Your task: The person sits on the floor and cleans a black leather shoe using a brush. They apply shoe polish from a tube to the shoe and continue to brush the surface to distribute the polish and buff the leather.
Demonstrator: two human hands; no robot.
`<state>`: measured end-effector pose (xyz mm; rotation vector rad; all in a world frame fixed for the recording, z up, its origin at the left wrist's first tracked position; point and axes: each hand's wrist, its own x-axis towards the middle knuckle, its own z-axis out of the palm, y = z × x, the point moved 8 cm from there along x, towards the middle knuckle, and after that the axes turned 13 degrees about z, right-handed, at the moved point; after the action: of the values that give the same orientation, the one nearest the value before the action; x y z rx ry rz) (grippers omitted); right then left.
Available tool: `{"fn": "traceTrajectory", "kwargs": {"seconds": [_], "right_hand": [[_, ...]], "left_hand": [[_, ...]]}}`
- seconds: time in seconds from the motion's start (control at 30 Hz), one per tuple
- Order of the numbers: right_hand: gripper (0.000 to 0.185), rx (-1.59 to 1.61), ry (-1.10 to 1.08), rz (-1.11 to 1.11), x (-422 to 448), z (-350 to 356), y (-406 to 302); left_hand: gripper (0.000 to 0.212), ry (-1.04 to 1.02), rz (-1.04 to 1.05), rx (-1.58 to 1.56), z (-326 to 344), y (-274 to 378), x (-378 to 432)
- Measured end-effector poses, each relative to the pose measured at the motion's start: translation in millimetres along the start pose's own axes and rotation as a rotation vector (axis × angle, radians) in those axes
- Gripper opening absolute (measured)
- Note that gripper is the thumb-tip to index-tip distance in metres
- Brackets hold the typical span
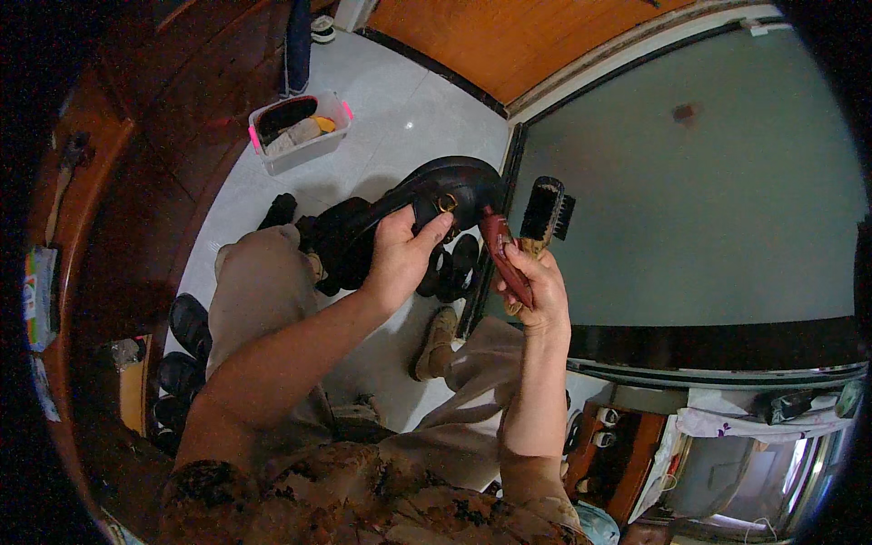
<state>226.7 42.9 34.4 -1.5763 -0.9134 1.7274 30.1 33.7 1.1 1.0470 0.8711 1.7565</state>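
Observation:
My left hand grips a black leather bag with a gold-coloured metal ring, its thumb lying near the ring. The bag rests over my raised knee. In my right hand are two things: a dark red tube, whose narrow tip touches or nearly touches the black leather, and a wooden-handled brush with dark bristles, pointing away from me. A second row of bristles shows at the brush's right side. My fingers hide part of the brush handle.
A clear plastic box with pink latches holds a dark-bristled brush and cloths on the tiled floor. Black shoes stand at the left, others beyond my foot. A frosted glass panel is on the right, a wooden cabinet on the left.

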Motion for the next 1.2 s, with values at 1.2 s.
{"fn": "traceTrajectory", "kwargs": {"seconds": [1.2], "right_hand": [[0.022,-0.010,0.033,0.044,-0.3,-0.1,0.4]], "left_hand": [[0.016,-0.022,-0.062,0.041,-1.5,-3.9,-2.0]]}}
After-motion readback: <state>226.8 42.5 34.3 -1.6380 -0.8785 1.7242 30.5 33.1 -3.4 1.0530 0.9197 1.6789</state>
